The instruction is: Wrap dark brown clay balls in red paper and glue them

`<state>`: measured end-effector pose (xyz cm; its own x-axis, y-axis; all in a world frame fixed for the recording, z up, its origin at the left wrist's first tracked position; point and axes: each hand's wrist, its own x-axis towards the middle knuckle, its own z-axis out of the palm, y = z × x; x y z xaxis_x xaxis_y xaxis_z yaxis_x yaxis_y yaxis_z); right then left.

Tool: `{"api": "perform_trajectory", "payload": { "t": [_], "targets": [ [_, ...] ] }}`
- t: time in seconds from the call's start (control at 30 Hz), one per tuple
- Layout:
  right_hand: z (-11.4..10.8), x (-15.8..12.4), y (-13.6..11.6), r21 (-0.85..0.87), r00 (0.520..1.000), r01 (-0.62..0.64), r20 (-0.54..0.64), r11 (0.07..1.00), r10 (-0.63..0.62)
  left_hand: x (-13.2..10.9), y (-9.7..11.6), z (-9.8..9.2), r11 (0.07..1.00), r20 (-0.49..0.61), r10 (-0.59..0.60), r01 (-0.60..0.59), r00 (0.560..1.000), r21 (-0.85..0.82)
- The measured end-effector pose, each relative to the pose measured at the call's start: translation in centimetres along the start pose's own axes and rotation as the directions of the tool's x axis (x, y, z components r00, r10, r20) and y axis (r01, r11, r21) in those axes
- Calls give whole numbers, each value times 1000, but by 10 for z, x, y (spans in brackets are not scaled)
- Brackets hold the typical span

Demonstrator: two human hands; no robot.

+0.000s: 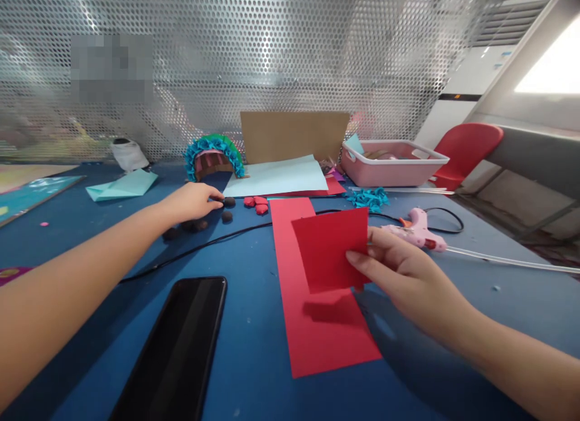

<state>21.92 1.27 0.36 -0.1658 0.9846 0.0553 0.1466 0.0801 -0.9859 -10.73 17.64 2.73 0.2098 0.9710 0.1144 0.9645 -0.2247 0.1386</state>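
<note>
My right hand (389, 261) pinches a small red paper square (333, 249) by its right edge, above a long red paper strip (303, 324) lying on the table. At the left, my left hand (203, 202) reaches to a dark round ball (229, 202), with thumb and fingertips close together at its left side. Whether the fingers grip the ball is hard to tell. Several more dark balls (227, 216) lie below and partly behind that hand. Just right of them sit red crumpled pieces (257, 204).
A black phone (174, 348) lies in front. Across the table runs a black cable (203, 247). A pink glue gun (419, 231), blue crumpled paper (369, 199) and a pink basket (385, 173) are at right. Behind stand a blue-trimmed arch (212, 152) and cardboard (294, 136).
</note>
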Motion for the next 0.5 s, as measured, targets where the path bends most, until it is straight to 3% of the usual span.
{"api": "perform_trajectory", "payload": {
  "t": [0.13, 0.23, 0.3, 0.33, 0.4, 0.43, 0.5],
  "targets": [
    [-3, 2, -1, 189, 983, -183, 24, 965, 182, -3, 12, -13, 996, -90, -11, 2, 996, -95],
    [-2, 2, 3, 237, 956, -294, 88, 926, 281, -21, 46, -25, 978, -249, -28, -25, 968, -207],
    [1, 0, 7, 269, 944, -329, 127, 905, 306, -44, 78, -27, 955, -322, 23, -116, 946, -272],
    [4, -1, 8, 293, 942, -334, 143, 896, 304, -57, 95, -25, 926, -375, 90, -217, 923, -310],
    [8, -3, 9, 353, 941, -334, 178, 874, 287, -85, 123, -17, 728, -519, 346, -573, 782, -377],
    [10, -5, 9, 384, 941, -333, 199, 861, 275, -98, 133, -11, 669, -519, 431, -647, 738, -365],
    [14, -7, 7, 438, 939, -331, 244, 836, 244, -117, 146, 2, 640, -525, 499, -702, 690, -313]
  ]
}}
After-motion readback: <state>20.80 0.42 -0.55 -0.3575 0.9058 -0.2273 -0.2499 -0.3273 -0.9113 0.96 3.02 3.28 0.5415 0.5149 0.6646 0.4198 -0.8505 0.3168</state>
